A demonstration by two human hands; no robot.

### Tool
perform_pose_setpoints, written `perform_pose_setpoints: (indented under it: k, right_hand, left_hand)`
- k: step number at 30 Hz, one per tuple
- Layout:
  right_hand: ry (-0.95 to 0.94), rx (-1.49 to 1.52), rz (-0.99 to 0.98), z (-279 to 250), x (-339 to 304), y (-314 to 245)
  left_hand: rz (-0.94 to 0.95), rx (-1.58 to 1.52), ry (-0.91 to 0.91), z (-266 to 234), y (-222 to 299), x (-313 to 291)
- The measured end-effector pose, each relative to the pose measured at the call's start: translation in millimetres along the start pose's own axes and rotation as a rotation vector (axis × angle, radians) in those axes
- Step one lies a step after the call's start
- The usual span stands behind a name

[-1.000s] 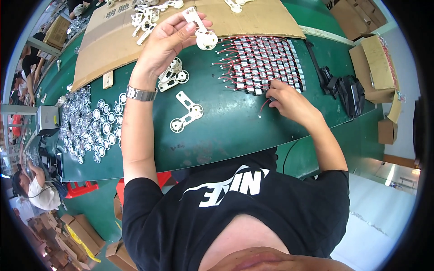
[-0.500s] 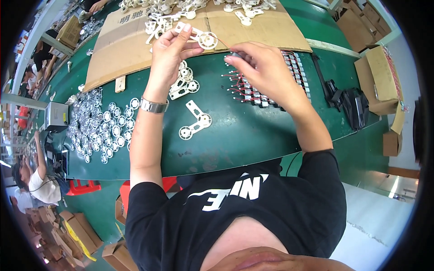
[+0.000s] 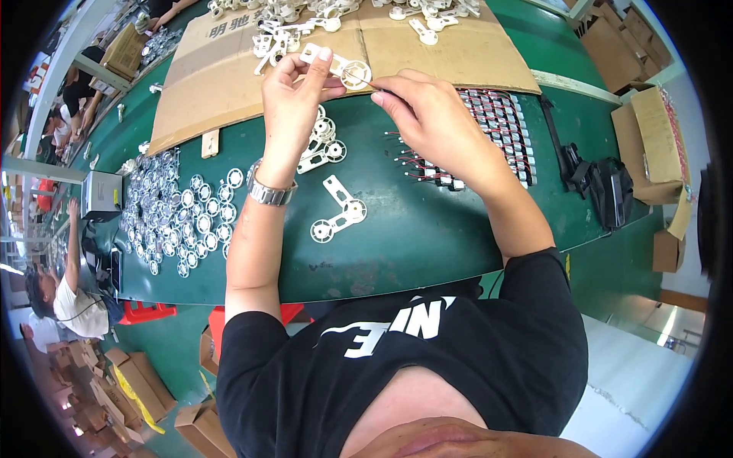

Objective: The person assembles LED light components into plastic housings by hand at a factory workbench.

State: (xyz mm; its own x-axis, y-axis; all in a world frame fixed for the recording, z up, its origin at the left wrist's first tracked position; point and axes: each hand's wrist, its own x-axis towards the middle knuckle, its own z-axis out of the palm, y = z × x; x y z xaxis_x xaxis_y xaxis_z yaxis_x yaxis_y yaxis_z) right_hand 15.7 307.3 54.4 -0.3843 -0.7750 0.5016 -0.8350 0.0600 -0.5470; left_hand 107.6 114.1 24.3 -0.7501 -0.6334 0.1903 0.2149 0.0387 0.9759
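Observation:
My left hand (image 3: 296, 101) pinches a cream plastic bracket (image 3: 356, 75) by its flat arm, with the bracket's spoked round end pointing right. Against that round end, my right hand (image 3: 437, 122) has its thumb and fingertips closed on a small wired motor, mostly hidden by the fingers. A thin wire shows across the ring. Below the left hand lie several stacked brackets (image 3: 330, 146), and a single V-shaped bracket (image 3: 353, 211) rests nearer to me. Rows of small silver motors with red wires (image 3: 508, 131) lie beyond and right of my right hand.
A cardboard sheet (image 3: 206, 84) covers the table's far side, with piled cream parts (image 3: 324, 19) on it. Silver-rimmed rings (image 3: 202, 221) spread at left beside a grey box (image 3: 101, 195). A black bag (image 3: 609, 191) and open carton (image 3: 645, 145) sit right. Co-workers are at far left.
My right hand has moved left, bringing its fingertips up to the bracket's round end. The left hand keeps its hold on the bracket. The whole view has shifted slightly.

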Motion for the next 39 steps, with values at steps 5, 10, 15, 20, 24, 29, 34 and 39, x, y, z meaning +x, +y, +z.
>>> perform_pose_setpoints:
  k: [5,10,15,20,24,29,34,39]
  right_hand:
    - [0.045,0.094,0.033,-0.2,0.3,3.4]
    - [0.099,0.182,0.103,10.5,-0.3,12.8]
    - [0.055,0.170,0.061,15.1,-1.9,14.8]
    - [0.236,0.117,-0.101,20.5,-0.2,25.1]
    - [0.322,0.075,-0.155,23.4,2.9,29.5]
    - [0.318,-0.009,-0.206,35.4,0.6,36.7]
    - [0.283,0.007,-0.222,34.6,1.1,36.2]
    - [0.154,0.228,0.110,20.5,3.6,35.5]
  left_hand:
    - [0.001,0.031,-0.013,6.9,-0.6,-3.5]
    - [0.030,-0.038,-0.027,18.4,3.6,-13.1]
    - [0.032,0.049,-0.006,26.9,2.0,-22.7]
    - [0.062,0.084,0.020,27.2,-1.3,-24.2]
    - [0.026,-0.001,-0.003,25.0,2.2,-23.7]
    - [-0.010,-0.015,-0.009,23.8,1.2,-22.8]
    - [-0.020,-0.009,0.013,20.6,-0.9,-20.2]
    - [-0.021,0.015,-0.006,24.5,-2.5,-23.1]
